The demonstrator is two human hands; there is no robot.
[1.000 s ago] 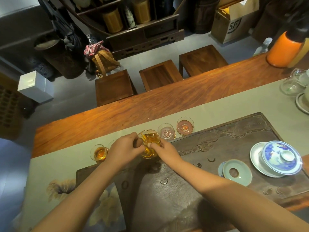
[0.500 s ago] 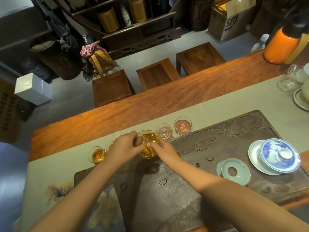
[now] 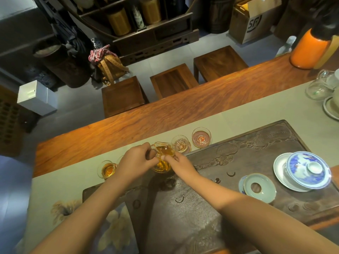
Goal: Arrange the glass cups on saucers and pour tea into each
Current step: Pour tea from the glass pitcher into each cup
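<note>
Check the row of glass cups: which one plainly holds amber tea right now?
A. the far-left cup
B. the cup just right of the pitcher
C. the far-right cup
A: the far-left cup glows amber with tea, while the two cups right of the glass pitcher look empty.

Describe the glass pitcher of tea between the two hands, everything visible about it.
The glass pitcher is clear, rounded, with a pouring lip at its far rim, and holds amber tea. It is tilted, above the far left edge of the dark carved tea tray. The left hand grips its left side; the right hand pinches its right side with fingertips. A clear empty cup sits just to its right. Its base is hidden, so whether it rests on anything cannot be told.
</note>
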